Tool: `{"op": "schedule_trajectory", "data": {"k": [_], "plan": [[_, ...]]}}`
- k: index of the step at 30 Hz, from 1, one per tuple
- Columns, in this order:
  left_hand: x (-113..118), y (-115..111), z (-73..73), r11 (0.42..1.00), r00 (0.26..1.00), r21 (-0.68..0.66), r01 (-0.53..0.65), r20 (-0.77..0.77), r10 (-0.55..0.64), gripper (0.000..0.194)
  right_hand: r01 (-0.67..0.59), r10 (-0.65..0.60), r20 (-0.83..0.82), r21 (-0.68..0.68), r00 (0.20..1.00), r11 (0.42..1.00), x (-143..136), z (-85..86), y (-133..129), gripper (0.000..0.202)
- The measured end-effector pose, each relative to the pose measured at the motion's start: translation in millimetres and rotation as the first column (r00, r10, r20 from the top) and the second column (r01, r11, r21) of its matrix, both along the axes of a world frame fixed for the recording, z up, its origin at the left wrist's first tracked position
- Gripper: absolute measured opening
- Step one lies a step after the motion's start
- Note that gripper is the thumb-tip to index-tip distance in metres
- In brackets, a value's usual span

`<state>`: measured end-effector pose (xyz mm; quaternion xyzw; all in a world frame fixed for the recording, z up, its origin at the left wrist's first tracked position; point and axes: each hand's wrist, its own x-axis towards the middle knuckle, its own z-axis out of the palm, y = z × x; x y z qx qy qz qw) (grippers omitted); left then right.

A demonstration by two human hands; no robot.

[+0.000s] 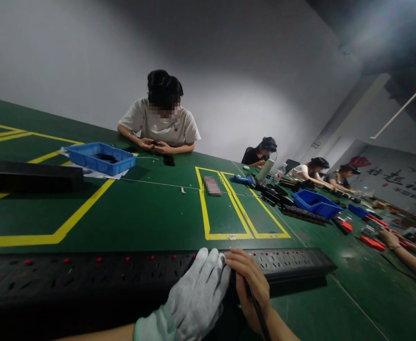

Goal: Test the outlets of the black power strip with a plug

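Note:
A long black power strip (pixel 144 270) with a row of sockets and small red switches lies across the near side of the green table. My left hand (pixel 197 293), in a grey-white glove, rests on its top with fingers stretched out side by side. Against those gloved fingertips, my bare right hand (pixel 252 279) bends its fingers over the strip. A black cable (pixel 257 308) comes out between the right thumb and fingers and runs down past the wrist. The inside of the right hand and its grip are partly hidden.
Another black strip (pixel 30 176) lies at left, near a blue tray (pixel 103 163) of black parts. A phone (pixel 212 186) lies inside yellow tape lines. At right are a blue bin (pixel 316 204), black parts and red-handled tools. Several co-workers sit around the table (pixel 151 213).

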<state>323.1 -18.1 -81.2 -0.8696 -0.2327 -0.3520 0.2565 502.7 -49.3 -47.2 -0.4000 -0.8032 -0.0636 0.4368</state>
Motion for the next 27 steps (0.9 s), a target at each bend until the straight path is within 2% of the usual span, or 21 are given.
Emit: {"op": "schedule_trajectory", "data": {"k": [7,11,14,18,23,27], "plan": [[1,-2,1.1,1.0,0.998,0.02,-0.017,0.067,0.016,0.043,0.003,-0.006,0.11,0.023,0.994,1.0,4,5.2,1,0.043],[1,-3,4.4,1.0,0.996,0.001,0.004,0.092,-0.004,0.041,0.089,-0.109,0.24,0.095,0.965,0.992,22,3.3,2,0.054],[0,-2,3.8,1.0,0.998,0.005,0.007,0.062,-0.008,0.04,0.139,-0.163,0.274,0.103,0.948,0.985,35,0.5,4,0.055],[0,-1,2.3,1.0,0.998,0.004,0.008,0.059,-0.009,0.042,0.164,-0.164,0.28,0.026,0.946,0.986,38,-2.4,8,0.05],[-2,-3,5.9,1.0,0.999,0.0,0.01,0.043,-0.01,0.041,0.169,-0.163,0.241,-0.003,0.957,0.986,34,-4.1,8,0.046],[-1,-2,8.5,1.0,0.999,0.021,0.005,0.033,-0.005,0.041,0.166,-0.154,0.156,-0.073,0.976,0.983,32,-0.4,6,0.049]]}}
